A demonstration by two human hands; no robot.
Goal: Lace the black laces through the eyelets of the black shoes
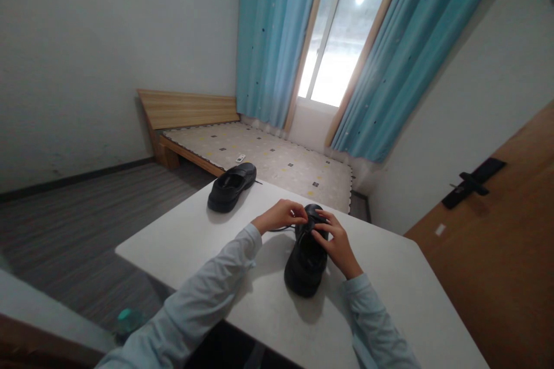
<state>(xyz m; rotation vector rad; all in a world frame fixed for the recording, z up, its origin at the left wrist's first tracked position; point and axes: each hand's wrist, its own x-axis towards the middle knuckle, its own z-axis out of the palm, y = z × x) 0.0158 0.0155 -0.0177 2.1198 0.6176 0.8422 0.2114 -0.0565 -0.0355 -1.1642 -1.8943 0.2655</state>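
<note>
A black shoe (305, 268) stands on the white table (389, 294), its heel toward me and its toe pointing away. My left hand (283, 216) reaches in from the left, fingertips pinched at the lacing on the shoe's front; a dark shoelace (281, 229) trails to the left beneath it. From the right, my right hand (335, 239) rests on the shoe's opening and tongue, fingers bent around its upper edge. Whether the right fingers pinch a lace is too small to tell. A second black shoe (232, 187) sits at the table's far left edge, apart from both hands.
Beyond the table is a bed with a patterned mattress (277, 155), a small white remote (240, 158) lying on it. A wooden door (497, 242) with a black handle (474, 183) is on the right. Something black (238, 349) is at the near edge, below my arms.
</note>
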